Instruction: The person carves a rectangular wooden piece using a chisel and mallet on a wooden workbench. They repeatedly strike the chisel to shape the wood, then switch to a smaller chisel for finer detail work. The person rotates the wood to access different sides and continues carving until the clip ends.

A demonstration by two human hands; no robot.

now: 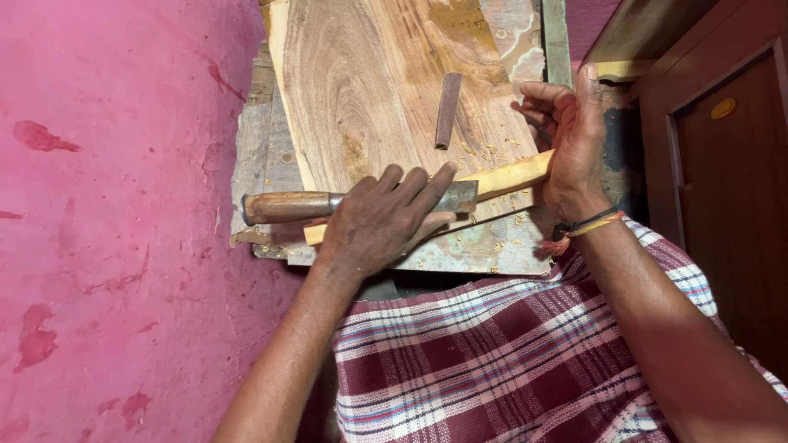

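Chisel paring a stick on the board.
Left hand (382, 221) is clamping the chisel (361, 202); right hand (566, 139), at three o'clock, is gripping the stick (509, 176). A slipping blade could be cutting those fingers.

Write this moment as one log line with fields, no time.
left hand: holds chisel flat on stick | right hand: grips stick end | surface: board with shavings | nearby: loose dark piece

A wide grained wooden plank (369, 82) lies on a worn, paint-stained table (261, 148). A small dark metal bar (447, 110) rests on the plank, with pale wood shavings (484, 153) scattered near it. A pink floor (115, 230) lies to the left, a brown wooden door (730, 164) to the right.
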